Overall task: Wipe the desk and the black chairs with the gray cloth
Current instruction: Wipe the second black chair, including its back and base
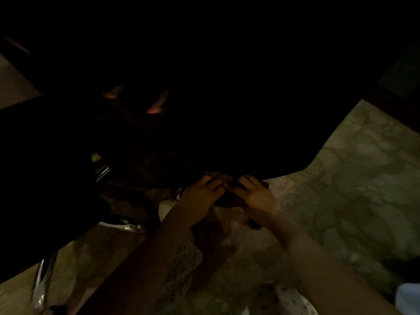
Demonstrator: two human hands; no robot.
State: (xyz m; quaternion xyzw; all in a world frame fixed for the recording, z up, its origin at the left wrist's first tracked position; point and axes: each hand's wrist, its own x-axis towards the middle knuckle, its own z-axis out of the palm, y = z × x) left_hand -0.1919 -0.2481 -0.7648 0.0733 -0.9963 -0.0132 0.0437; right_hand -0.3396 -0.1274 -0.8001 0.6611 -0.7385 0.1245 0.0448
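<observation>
Pale patterned carpet [341, 178] fills the right side of the frame, and everything else is super dark, so take this with a grain of salt. The black chair [227, 133] is the big dark mass across the upper and middle frame, with its chrome legs [127, 221] catching a bit of light at lower left. At lower center, the left hand [200, 197] and right hand [255, 197] sit side by side at the seat's front edge. Both have their fingers curled down onto the gray cloth [223, 202], which is bunched between them and looks almost brown in this light.

My take: it's the seat-edge wipe. I'd flatten the cloth out a bit, keep both palms pressing, and drag along the rim rather than dabbing. Honestly can't make out the desk at all.
</observation>
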